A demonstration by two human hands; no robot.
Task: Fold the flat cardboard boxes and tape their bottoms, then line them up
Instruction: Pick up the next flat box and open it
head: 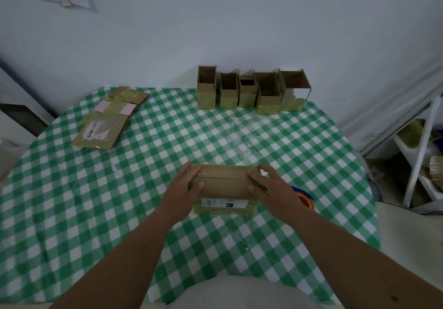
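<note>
A folded cardboard box (225,184) stands upside down in the middle of the table, its two bottom flaps closed with a seam running left to right. My left hand (185,186) grips its left end, fingers over the top and thumb on the near flap. My right hand (271,187) grips its right end the same way. A tape dispenser (305,197), orange and blue, lies just right of the box, mostly hidden behind my right hand. Several folded boxes (251,90) stand in a row, open side up, at the table's far edge. A pile of flat boxes (107,121) lies at the far left.
The table carries a green and white checked cloth (119,200). A white wall rises right behind the row of boxes. White shelving (419,164) with cardboard scraps stands to the right of the table.
</note>
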